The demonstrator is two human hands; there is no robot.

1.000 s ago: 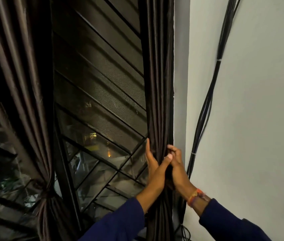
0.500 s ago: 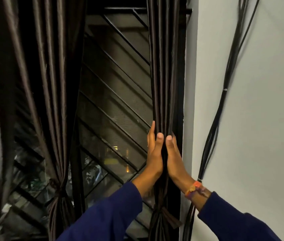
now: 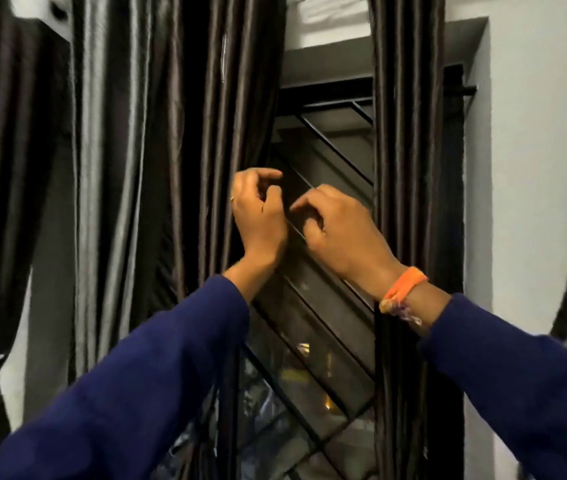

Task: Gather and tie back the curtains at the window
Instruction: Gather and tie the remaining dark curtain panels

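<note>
Curtains: the right curtain [image 3: 408, 168] hangs gathered at the window's [image 3: 327, 306] right side, its lower part hidden behind our sleeve. Our left hand [image 3: 258, 216] and right hand [image 3: 341, 230] hover before the grille with fingers loosely curled, gripping nothing.

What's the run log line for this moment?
left hand: loosely curled, holding nothing | right hand: same | right curtain: hanging, untouched

Both my arms reach up and forward in blue sleeves. My left hand [image 3: 258, 216] is raised with its fingers loosely curled, holding nothing. My right hand [image 3: 339, 230] sits just beside it, back toward me, fingers curled downward, also empty, an orange band [image 3: 401, 289] on its wrist.
</note>
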